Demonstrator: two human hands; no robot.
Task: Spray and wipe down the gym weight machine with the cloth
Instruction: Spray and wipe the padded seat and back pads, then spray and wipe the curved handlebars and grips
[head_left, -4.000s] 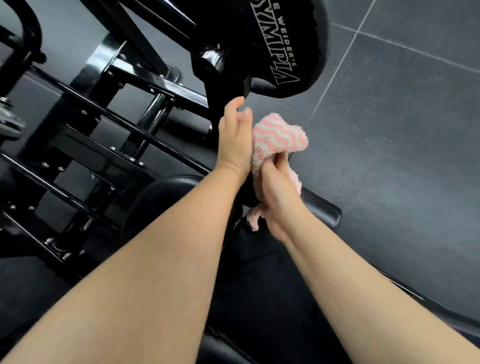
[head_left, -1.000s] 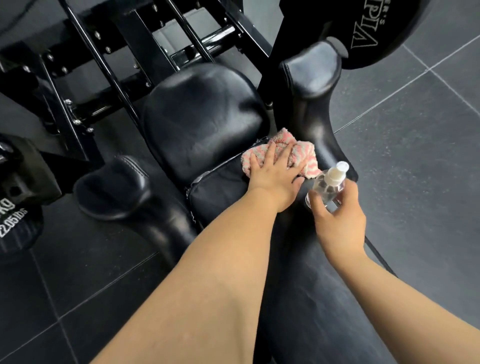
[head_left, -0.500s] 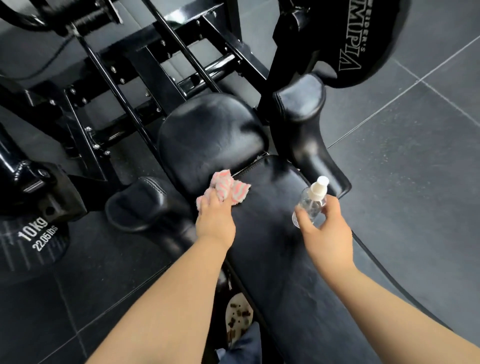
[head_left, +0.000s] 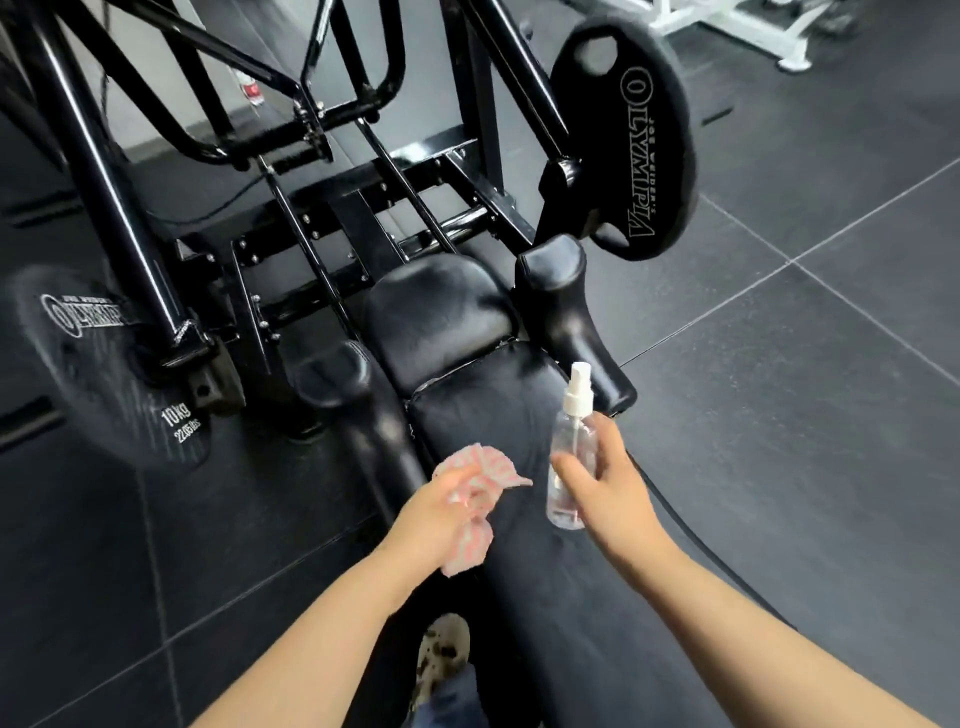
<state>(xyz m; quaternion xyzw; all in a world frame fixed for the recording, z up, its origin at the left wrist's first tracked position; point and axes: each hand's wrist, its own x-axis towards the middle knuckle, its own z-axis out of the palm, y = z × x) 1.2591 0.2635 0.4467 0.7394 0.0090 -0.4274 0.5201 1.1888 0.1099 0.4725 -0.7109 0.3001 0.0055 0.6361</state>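
The left hand (head_left: 441, 514) is bunching the pink striped cloth (head_left: 475, 512) at the black pad's (head_left: 524, 566) left edge, hiding its middle; the right hand (head_left: 610, 491) is gripping the clear spray bottle (head_left: 569, 452) upright.

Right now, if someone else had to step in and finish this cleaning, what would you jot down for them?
Left hand grips the pink striped cloth at the left edge of the long black pad.
Right hand holds the clear spray bottle upright over that pad, nozzle up.
Done: cannot tell from this view which surfaces are already wiped.
Left: spray and wipe the pads, then the black frame.
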